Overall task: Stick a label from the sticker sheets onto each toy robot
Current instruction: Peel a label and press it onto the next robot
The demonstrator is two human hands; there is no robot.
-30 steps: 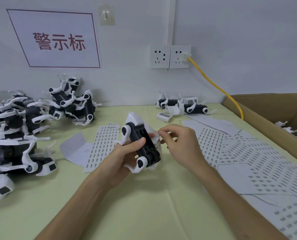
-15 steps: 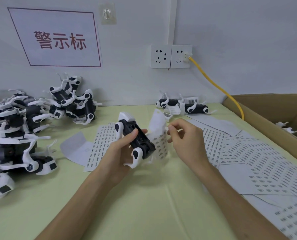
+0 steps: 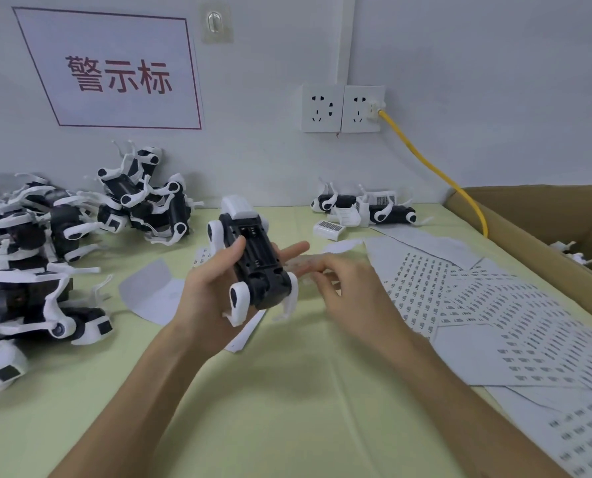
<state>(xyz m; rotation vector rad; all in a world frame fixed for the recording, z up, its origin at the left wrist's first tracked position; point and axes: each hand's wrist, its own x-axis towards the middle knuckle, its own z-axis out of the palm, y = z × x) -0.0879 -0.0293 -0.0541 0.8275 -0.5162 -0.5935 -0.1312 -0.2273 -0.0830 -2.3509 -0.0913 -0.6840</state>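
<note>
Gripping one toy robot [image 3: 253, 260] above the pale green worktop [image 3: 287, 408]: left hand [image 3: 211, 298], thumb laid across the robot's black underside, fingers [image 3: 296, 249] curled beneath with their tips showing on the far side. The robot lies belly-up, its white head pointing away from the person. Right hand [image 3: 356, 298]: one, just beside the robot's near end and motion-blurred; its fingers [image 3: 317, 270] reach toward the robot, and whether they pinch a label cannot be told. Sticker sheets [image 3: 494, 312]: several, overlapping so the exact count is unclear, flat on the right of the worktop and printed with rows of small labels. Partly hidden sheet [image 3: 199, 258]: one, beneath the left hand. Blank backing paper [image 3: 149, 291]: one, curled, left of the held robot. Heap of toy robots [image 3: 29, 257]: at the left edge, too tangled to count. Back group of robots [image 3: 367, 210]: two or three against the wall, with one small white barcoded piece [image 3: 329, 229] just in front. Cardboard box [image 3: 529, 219]: one, at right, white robot parts showing inside. Wall sockets [image 3: 343, 108]: two, side by side, with a yellow cable [image 3: 432, 174] plugged into the right one. Sign [image 3: 115, 70]: one, with red characters.
</note>
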